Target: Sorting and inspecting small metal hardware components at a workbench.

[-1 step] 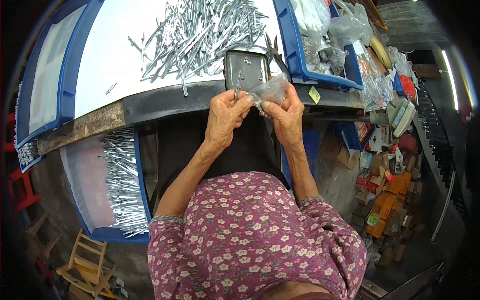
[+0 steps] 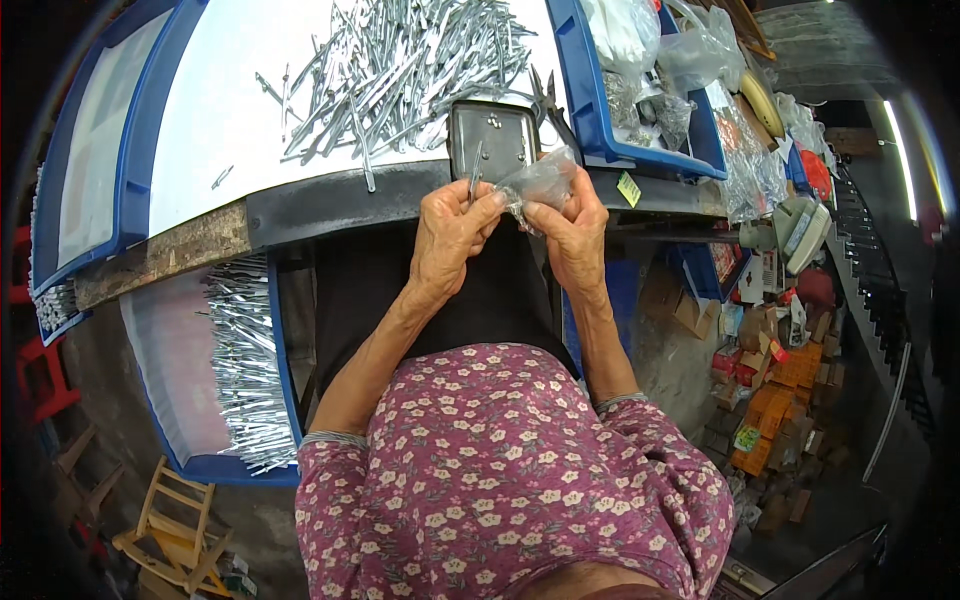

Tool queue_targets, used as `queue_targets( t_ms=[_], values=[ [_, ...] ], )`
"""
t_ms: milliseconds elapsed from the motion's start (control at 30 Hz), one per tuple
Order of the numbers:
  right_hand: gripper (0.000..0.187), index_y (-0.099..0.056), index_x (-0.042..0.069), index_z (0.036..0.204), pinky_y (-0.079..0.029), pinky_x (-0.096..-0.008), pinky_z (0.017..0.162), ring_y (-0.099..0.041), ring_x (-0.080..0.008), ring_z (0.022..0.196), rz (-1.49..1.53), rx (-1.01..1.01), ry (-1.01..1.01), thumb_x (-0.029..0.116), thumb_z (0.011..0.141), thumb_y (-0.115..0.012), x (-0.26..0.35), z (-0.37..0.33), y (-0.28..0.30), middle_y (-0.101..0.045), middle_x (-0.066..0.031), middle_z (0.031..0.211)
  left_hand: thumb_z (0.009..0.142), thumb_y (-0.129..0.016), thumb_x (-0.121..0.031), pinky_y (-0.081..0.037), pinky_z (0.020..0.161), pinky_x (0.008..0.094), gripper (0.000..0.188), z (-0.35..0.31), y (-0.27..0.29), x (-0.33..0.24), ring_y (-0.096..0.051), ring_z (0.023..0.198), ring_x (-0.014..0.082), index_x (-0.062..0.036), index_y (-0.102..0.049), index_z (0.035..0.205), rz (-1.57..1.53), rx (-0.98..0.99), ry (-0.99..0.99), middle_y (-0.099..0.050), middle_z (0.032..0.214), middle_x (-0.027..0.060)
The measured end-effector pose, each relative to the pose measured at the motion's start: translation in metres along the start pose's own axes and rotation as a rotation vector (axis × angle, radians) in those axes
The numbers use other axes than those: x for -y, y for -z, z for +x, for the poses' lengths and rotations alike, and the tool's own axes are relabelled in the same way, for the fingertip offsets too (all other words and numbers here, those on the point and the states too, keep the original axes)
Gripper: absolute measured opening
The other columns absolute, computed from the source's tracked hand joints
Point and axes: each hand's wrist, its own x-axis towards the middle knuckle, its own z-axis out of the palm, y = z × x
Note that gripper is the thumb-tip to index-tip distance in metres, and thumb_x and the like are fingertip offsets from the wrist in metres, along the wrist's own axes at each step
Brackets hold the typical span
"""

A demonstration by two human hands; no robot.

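Above the table's near edge, my left hand (image 2: 453,238) is closed, with a slim metal strip (image 2: 475,168) standing up between its thumb and fingers. My right hand (image 2: 573,230) pinches a small clear plastic bag (image 2: 540,182), whose lower end reaches to my left fingertips. Small shiny bits seem to lie in the bag's lower end, too small to make out. Just beyond my hands is a dark shallow tray (image 2: 507,142) holding a few tiny metal pieces. A large heap of slim metal pieces (image 2: 400,75) covers the white tabletop behind it.
Dark-handled pliers (image 2: 553,108) lie right of the tray. A blue bin (image 2: 640,156) with bagged parts stands at the far right, another blue bin (image 2: 128,190) at the left. Below left, a blue crate (image 2: 225,470) holds many metal strips. Boxes and orange crates (image 2: 770,405) crowd the right-hand floor.
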Motion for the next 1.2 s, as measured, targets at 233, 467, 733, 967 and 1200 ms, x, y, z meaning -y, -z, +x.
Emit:
queue_targets(
  t_ms=[233, 467, 733, 967, 1200],
  values=[
    [0.045, -0.040, -0.004, 0.115, -0.048, -0.0236, 0.067, -0.057, -0.0124, 0.081, -0.013, 0.007, 0.002, -0.002, 0.073, -0.056, -0.0023, -0.0006, 0.0002, -0.056, -0.0091, 0.095, 0.084, -0.055, -0.013, -0.017, 0.036, 0.0139, 0.011, -0.0025, 0.0014, 0.0004, -0.028, 0.045, -0.0013, -0.0029, -0.053, 0.080, 0.028, 0.004, 0.021, -0.041, 0.059, -0.0056],
    [0.048, -0.039, -0.003, 0.118, -0.048, -0.0224, 0.068, -0.056, -0.0112, 0.080, -0.144, 0.002, 0.055, 0.001, 0.074, -0.058, -0.0007, -0.0005, -0.0027, -0.056, -0.0079, 0.093, 0.084, -0.054, -0.013, -0.017, 0.037, 0.0144, 0.011, -0.0038, 0.0028, 0.0030, -0.028, 0.045, -0.0009, -0.0033, -0.053, 0.080, 0.025, 0.033, 0.013, -0.040, 0.059, -0.0058],
    [0.050, -0.039, -0.003, 0.119, -0.048, -0.0226, 0.069, -0.057, -0.0110, 0.079, -0.111, -0.025, -0.002, -0.001, 0.073, -0.059, 0.0003, -0.0028, -0.0051, -0.056, -0.0075, 0.091, 0.084, -0.053, -0.013, -0.018, 0.038, 0.0147, 0.011, -0.0058, 0.0022, 0.0017, -0.028, 0.045, -0.0008, -0.0031, -0.053, 0.080, 0.023, 0.045, 0.019, -0.040, 0.058, -0.0056],
    [0.049, -0.040, -0.003, 0.119, -0.047, -0.0218, 0.067, -0.056, -0.0101, 0.078, -0.025, -0.023, -0.012, -0.001, 0.073, -0.058, -0.0025, -0.0033, -0.0053, -0.056, -0.0070, 0.090, 0.084, -0.052, -0.013, -0.017, 0.037, 0.0149, 0.011, -0.0069, 0.0032, 0.0022, -0.027, 0.044, -0.0007, -0.0030, -0.053, 0.080, -0.006, 0.052, 0.053, -0.041, 0.058, -0.0048],
    [0.048, -0.041, -0.004, 0.118, -0.046, -0.0219, 0.070, -0.055, -0.0102, 0.079, -0.024, -0.019, -0.032, -0.001, 0.072, -0.055, 0.0009, -0.0054, -0.0070, -0.055, -0.0068, 0.090, 0.085, -0.052, -0.015, -0.018, 0.037, 0.0149, 0.012, -0.0075, 0.0044, 0.0064, -0.027, 0.043, -0.0005, -0.0043, -0.052, 0.079, -0.012, 0.053, 0.060, -0.041, 0.057, -0.0045]
  ],
)
